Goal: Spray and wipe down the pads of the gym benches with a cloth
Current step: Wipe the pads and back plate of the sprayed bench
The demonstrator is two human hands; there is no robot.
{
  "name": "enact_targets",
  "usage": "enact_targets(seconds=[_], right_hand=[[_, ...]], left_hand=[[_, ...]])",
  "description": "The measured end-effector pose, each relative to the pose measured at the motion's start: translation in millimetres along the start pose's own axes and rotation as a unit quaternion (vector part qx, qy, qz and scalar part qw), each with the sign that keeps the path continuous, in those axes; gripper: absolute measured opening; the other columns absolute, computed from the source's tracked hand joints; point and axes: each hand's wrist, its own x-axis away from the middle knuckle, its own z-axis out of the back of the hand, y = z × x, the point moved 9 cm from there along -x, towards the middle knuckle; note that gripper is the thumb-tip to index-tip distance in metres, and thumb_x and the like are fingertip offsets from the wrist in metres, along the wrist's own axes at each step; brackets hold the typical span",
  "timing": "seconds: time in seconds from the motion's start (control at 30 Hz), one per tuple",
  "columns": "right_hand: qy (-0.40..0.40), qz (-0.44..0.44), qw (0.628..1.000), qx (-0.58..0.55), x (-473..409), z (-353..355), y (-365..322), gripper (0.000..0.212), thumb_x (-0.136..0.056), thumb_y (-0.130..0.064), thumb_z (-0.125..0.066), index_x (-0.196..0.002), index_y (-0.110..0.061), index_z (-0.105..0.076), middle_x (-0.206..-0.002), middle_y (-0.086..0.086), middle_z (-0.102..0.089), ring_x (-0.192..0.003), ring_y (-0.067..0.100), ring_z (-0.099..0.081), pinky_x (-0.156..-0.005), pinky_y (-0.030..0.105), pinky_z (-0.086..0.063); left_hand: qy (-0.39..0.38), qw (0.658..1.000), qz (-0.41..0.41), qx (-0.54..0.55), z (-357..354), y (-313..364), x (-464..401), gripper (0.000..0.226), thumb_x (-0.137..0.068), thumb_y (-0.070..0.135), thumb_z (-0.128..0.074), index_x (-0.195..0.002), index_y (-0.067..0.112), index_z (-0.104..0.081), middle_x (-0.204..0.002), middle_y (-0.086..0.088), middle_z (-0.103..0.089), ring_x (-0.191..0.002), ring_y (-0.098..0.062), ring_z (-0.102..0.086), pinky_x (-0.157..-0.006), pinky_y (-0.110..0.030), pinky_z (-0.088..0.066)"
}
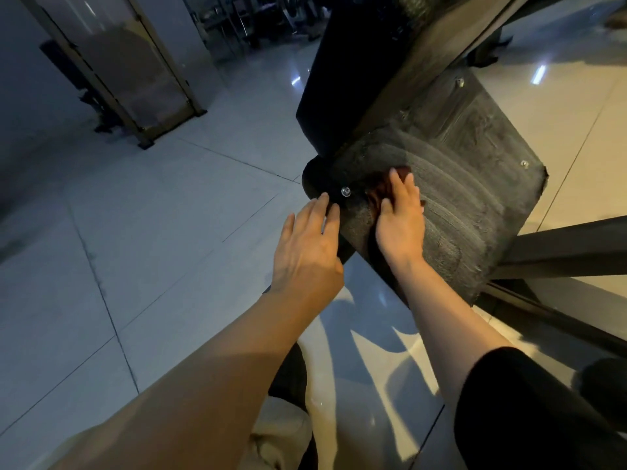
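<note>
Head-worn camera looks steeply down, close over the bench pad (451, 184).

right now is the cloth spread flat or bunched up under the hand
Bunched. The dark red cloth shows as a crumpled wad past the right hand, whose straight fingers press it on the pad's underside.

cloth (381, 191): mostly under right hand (402, 220) | pad (475, 184): top cropped
</note>
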Motion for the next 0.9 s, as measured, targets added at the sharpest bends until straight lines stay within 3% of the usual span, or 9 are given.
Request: enact_targets(seconds=[0.07,0.13,0.23,0.47,0.5,0.63,0.7,0.77,0.9], right_hand=[[-0.037,0.106,0.993,0.025,3.1,-20.5,-38.9,0.050,-0.101,-0.010,-0.040,-0.149,-0.023,-0.036,-0.162,0.008,-0.015,-0.150,0.028,-0.006,-0.122,0.048,-0.007],[-0.078,0.197,0.977,0.039,10.0,-39.4,-63.1,0.050,-0.099,-0.008,-0.041,-0.147,-0.022,-0.041,-0.161,0.009,-0.018,-0.150,0.029,-0.008,-0.122,0.047,-0.004],[-0.071,0.203,0.974,0.065,-8.0,-28.8,-50.5,0.053,-0.098,-0.004,-0.040,-0.147,-0.025,-0.040,-0.161,0.007,-0.018,-0.150,0.027,-0.009,-0.121,0.040,0.000],[0.086,-0.095,0.987,0.098,-46.1,40.7,58.1,0.051,-0.102,-0.014,-0.040,-0.152,-0.023,-0.032,-0.162,0.011,-0.015,-0.149,0.033,-0.009,-0.120,0.051,-0.010],[0.087,-0.082,0.988,0.100,-48.6,35.9,49.5,0.051,-0.102,-0.014,-0.039,-0.152,-0.023,-0.032,-0.162,0.011,-0.014,-0.149,0.033,-0.008,-0.120,0.052,-0.007],[-0.030,0.165,0.984,0.065,-59.6,-1.2,-19.0,0.053,-0.099,-0.005,-0.041,-0.149,-0.021,-0.037,-0.161,0.012,-0.018,-0.149,0.032,-0.009,-0.120,0.048,-0.002],[-0.051,0.180,0.979,0.079,-74.4,5.8,-6.7,0.054,-0.099,-0.005,-0.041,-0.149,-0.024,-0.036,-0.161,0.009,-0.018,-0.149,0.029,-0.010,-0.120,0.045,-0.004],[0.010,0.126,0.987,0.098,-88.6,28.3,29.9,0.053,-0.100,-0.008,-0.042,-0.149,-0.026,-0.036,-0.161,0.009,-0.020,-0.149,0.031,-0.013,-0.120,0.047,-0.008],[0.153,-0.130,0.976,0.088,-104.0,78.1,111.2,0.050,-0.100,-0.012,-0.041,-0.149,-0.020,-0.037,-0.158,0.012,-0.025,-0.144,0.034,-0.022,-0.118,0.051,-0.016]], left_hand=[[0.006,1.000,-0.007,-0.001,3.6,0.6,-3.9,0.078,-0.093,0.019,-0.058,-0.155,0.012,-0.012,-0.163,-0.007,-0.003,-0.149,-0.022,-0.005,-0.122,-0.040,-0.008],[0.035,0.999,-0.020,-0.005,7.8,0.2,-5.4,0.080,-0.081,0.013,-0.071,-0.149,0.004,-0.031,-0.156,-0.018,-0.026,-0.145,-0.030,-0.024,-0.120,-0.047,-0.020],[0.051,0.997,-0.063,-0.017,2.3,7.3,-10.0,0.076,-0.067,0.009,-0.079,-0.137,0.000,-0.050,-0.142,-0.022,-0.046,-0.134,-0.036,-0.043,-0.113,-0.054,-0.030],[0.027,0.988,-0.148,-0.033,-14.7,46.2,-38.4,0.067,-0.065,0.011,-0.079,-0.128,0.000,-0.059,-0.138,-0.019,-0.053,-0.132,-0.035,-0.047,-0.114,-0.049,-0.027],[0.029,0.987,-0.153,-0.037,-15.5,50.5,-44.4,0.068,-0.066,0.011,-0.079,-0.129,0.000,-0.058,-0.138,-0.019,-0.053,-0.132,-0.034,-0.046,-0.113,-0.049,-0.027],[0.046,0.989,-0.139,-0.029,-16.9,61.1,-72.3,0.066,-0.069,0.012,-0.072,-0.132,0.000,-0.056,-0.134,-0.017,-0.056,-0.133,-0.030,-0.046,-0.116,-0.045,-0.023],[0.034,0.989,-0.136,-0.042,-19.9,66.6,-82.0,0.066,-0.076,0.016,-0.067,-0.139,0.005,-0.051,-0.142,-0.012,-0.050,-0.140,-0.026,-0.035,-0.119,-0.041,-0.013],[0.024,0.986,-0.158,-0.039,-22.0,76.0,-88.1,0.067,-0.083,0.020,-0.065,-0.145,0.009,-0.042,-0.151,-0.010,-0.038,-0.146,-0.023,-0.023,-0.119,-0.038,-0.002],[0.018,0.986,-0.166,-0.028,-32.7,77.6,-102.2,0.066,-0.094,0.026,-0.054,-0.152,0.012,-0.025,-0.162,-0.007,-0.011,-0.150,-0.018,0.001,-0.116,-0.032,0.015]])
